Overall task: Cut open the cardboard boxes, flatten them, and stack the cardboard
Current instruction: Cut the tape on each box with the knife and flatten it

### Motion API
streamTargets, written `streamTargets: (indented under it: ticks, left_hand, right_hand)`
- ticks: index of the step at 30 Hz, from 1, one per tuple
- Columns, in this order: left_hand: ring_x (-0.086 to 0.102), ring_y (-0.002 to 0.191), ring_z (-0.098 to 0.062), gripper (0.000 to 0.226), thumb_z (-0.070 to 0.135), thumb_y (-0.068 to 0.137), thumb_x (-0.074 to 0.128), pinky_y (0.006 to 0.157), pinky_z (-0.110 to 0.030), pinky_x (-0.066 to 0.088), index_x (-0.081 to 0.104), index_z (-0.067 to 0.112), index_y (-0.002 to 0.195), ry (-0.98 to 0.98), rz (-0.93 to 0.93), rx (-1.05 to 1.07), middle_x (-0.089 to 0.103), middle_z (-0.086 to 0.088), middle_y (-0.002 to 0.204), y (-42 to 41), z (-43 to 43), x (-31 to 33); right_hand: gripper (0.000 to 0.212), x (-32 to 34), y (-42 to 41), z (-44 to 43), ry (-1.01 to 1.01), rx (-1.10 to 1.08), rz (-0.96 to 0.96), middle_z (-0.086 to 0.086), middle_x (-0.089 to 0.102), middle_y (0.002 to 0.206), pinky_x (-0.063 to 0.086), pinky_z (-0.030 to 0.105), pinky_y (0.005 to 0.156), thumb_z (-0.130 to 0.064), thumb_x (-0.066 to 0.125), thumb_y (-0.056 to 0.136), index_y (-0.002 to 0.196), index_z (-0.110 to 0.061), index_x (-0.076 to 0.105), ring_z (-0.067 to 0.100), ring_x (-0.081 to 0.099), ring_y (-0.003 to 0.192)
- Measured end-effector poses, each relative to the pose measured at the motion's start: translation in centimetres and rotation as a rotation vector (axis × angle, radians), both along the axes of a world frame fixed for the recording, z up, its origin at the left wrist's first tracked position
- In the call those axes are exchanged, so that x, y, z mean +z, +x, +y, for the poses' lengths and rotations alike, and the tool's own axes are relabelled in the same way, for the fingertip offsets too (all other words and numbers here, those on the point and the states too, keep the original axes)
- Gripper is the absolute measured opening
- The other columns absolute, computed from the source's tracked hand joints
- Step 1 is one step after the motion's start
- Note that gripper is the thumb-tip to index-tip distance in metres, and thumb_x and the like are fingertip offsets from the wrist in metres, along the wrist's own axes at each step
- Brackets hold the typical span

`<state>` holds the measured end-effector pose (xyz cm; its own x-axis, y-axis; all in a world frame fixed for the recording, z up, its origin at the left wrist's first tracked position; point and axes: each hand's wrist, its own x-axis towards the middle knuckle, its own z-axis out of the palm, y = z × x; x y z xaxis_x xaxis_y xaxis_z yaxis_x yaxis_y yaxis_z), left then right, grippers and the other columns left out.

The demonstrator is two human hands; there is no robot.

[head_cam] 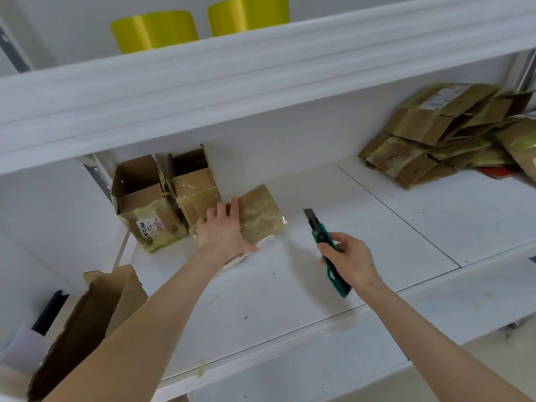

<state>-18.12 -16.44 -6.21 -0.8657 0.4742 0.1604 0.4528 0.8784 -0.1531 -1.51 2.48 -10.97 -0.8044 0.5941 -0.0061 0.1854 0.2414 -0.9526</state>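
your left hand (224, 227) lies flat on the taped cardboard box (261, 213), fingers straight and a little spread over its left part, thumb by its near edge. the box rests on the white shelf (290, 285). just left of the box stand two open-topped boxes (142, 204). right of the box, apart from it, your right hand (351, 258) curls round the green utility knife (327, 248), blade out and pointing away from you. well to the right of the box lies a pile of flattened cardboard (429, 134). above the box, on the upper level, stand yellow rolls (156, 30).
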Motion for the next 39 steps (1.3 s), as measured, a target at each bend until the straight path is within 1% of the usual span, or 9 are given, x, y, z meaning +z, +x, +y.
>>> streamTargets:
  ticks: [4, 9, 11, 14, 17, 19, 24, 28, 39]
  left_hand:
    - [0.034, 0.130, -0.034, 0.137, 0.088, 0.051, 0.060, 0.095, -0.047, 0.042, -0.005, 0.021, 0.151, 0.177, -0.015, 0.129, 0.027, -0.014, 0.144, 2.0, 2.3, 1.4]
    - [0.060, 0.105, -0.028, 0.109, 0.081, 0.074, 0.040, 0.060, -0.035, 0.053, -0.006, 0.021, 0.153, 0.341, -0.064, 0.094, 0.040, -0.016, 0.142, 2.5, 1.3, 1.6]
    - [0.065, 0.070, -0.020, 0.097, 0.076, 0.082, 0.035, 0.044, -0.030, 0.048, -0.006, 0.024, 0.153, 0.494, -0.126, 0.098, 0.066, -0.010, 0.101, 1.9, 0.2, 2.4]
    - [0.056, 0.050, -0.015, 0.087, 0.070, 0.087, 0.038, 0.041, -0.024, 0.041, -0.004, 0.030, 0.152, 0.591, -0.160, 0.082, 0.057, -0.001, 0.062, 1.2, -0.6, 3.3]
    - [0.064, 0.071, -0.023, 0.078, 0.060, 0.088, 0.052, 0.055, -0.027, 0.045, 0.014, 0.032, 0.151, 0.641, -0.171, 0.120, 0.063, -0.007, 0.094, 0.2, -0.9, 3.7]
    - [0.060, 0.100, -0.029, 0.073, 0.048, 0.084, 0.065, 0.070, -0.029, 0.042, 0.031, 0.022, 0.143, 0.750, -0.195, 0.129, 0.044, -0.010, 0.129, -0.7, -0.9, 3.9]
    - [0.052, 0.123, -0.025, 0.088, 0.035, 0.077, 0.077, 0.084, -0.031, 0.043, 0.027, 0.020, 0.147, 0.794, -0.227, 0.017, 0.039, -0.004, 0.147, -1.7, -0.4, 4.1]
    - [0.055, 0.112, -0.025, 0.083, 0.038, 0.072, 0.079, 0.080, -0.029, 0.041, 0.035, 0.028, 0.142, 0.722, -0.210, -0.006, 0.040, -0.004, 0.139, -2.1, -0.7, 4.0]
    - [0.062, 0.094, -0.022, 0.069, 0.031, 0.076, 0.077, 0.074, -0.033, 0.050, 0.037, 0.023, 0.131, 0.809, -0.227, -0.013, 0.057, -0.001, 0.121, -1.6, -0.7, 3.4]
  right_hand:
    - [0.012, 2.1, -3.2, -2.7, -0.592, 0.002, 0.206, 0.005, 0.072, 0.083, 0.053, 0.027, 0.055, -0.021, 0.061, 0.094, 0.092, -0.009, 0.062, 0.017, 0.068, 0.064]
    - [0.014, 4.1, -6.4, -3.9, -0.529, -0.014, 0.231, 0.002, 0.064, 0.066, 0.050, 0.025, 0.054, -0.022, 0.057, 0.096, 0.083, -0.016, 0.056, 0.023, 0.061, 0.065]
    - [0.009, 4.5, -7.3, -3.7, -0.457, 0.000, 0.197, 0.005, 0.065, 0.080, 0.053, 0.032, 0.064, -0.024, 0.056, 0.096, 0.092, -0.015, 0.056, 0.024, 0.063, 0.075]
    - [0.010, 5.4, -8.8, -4.0, -0.298, 0.029, 0.160, 0.011, 0.064, 0.097, 0.051, 0.037, 0.074, -0.027, 0.056, 0.097, 0.097, -0.017, 0.055, 0.024, 0.062, 0.083]
    - [0.011, 6.0, -9.8, -4.3, -0.151, 0.076, 0.129, 0.013, 0.065, 0.097, 0.050, 0.042, 0.081, -0.026, 0.055, 0.096, 0.099, -0.016, 0.053, 0.028, 0.061, 0.087]
    - [0.014, 5.9, -10.2, -4.3, -0.103, 0.097, 0.098, 0.012, 0.064, 0.097, 0.050, 0.041, 0.080, -0.026, 0.056, 0.096, 0.103, -0.014, 0.052, 0.028, 0.061, 0.087]
    - [0.018, 5.9, -10.1, -3.9, -0.111, 0.143, 0.051, 0.010, 0.065, 0.093, 0.053, 0.038, 0.076, -0.025, 0.057, 0.096, 0.106, -0.010, 0.056, 0.026, 0.063, 0.083]
    - [0.020, 5.9, -8.3, -2.7, -0.226, 0.064, 0.122, 0.008, 0.068, 0.066, 0.055, 0.034, 0.057, -0.021, 0.065, 0.091, 0.103, -0.006, 0.061, 0.023, 0.063, 0.055]
    - [0.047, 7.2, -5.6, -4.9, 0.720, 0.142, 0.056, 0.006, 0.069, 0.081, 0.047, 0.031, 0.061, -0.025, 0.054, 0.090, 0.136, -0.032, 0.050, 0.028, 0.056, 0.067]
